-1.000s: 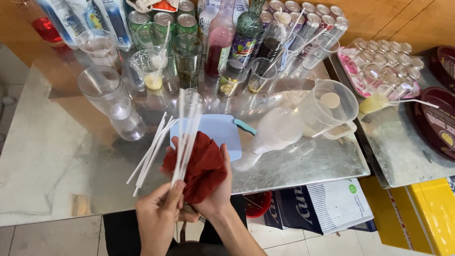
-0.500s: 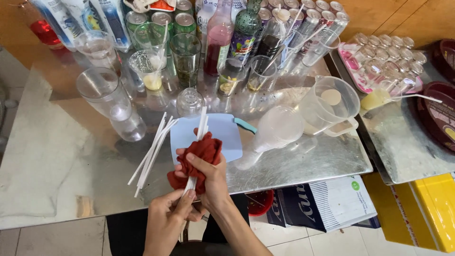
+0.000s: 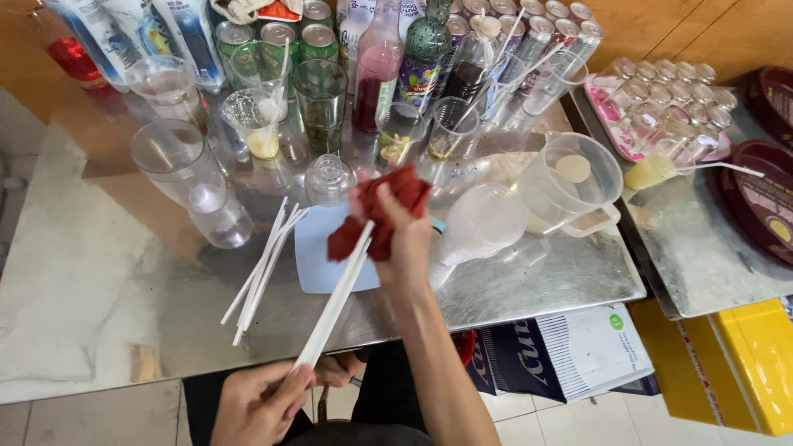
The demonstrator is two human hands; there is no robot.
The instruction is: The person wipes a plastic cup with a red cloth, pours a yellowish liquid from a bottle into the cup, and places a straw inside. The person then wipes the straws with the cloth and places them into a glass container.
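My right hand (image 3: 402, 239) grips a crumpled dark red cloth (image 3: 382, 211), wrapped around the upper end of a bundle of white straws (image 3: 337, 299). My left hand (image 3: 260, 405), low near the table's front edge, pinches the lower end of that bundle. Several more white straws (image 3: 263, 268) lie loose on the steel table (image 3: 107, 281) to the left, beside a pale blue cutting board (image 3: 318, 252).
Clear plastic cups (image 3: 178, 165), glasses, a measuring jug (image 3: 570, 182), cans and bottles (image 3: 376, 66) crowd the back of the table. A pink tray of small cups (image 3: 661, 107) sits right. Cardboard boxes (image 3: 570, 347) and a yellow crate (image 3: 727, 372) stand below the edge.
My right hand with the red cloth has slid up along the straw bundle, away from me. My left hand has pulled back toward my body, holding the lower end.
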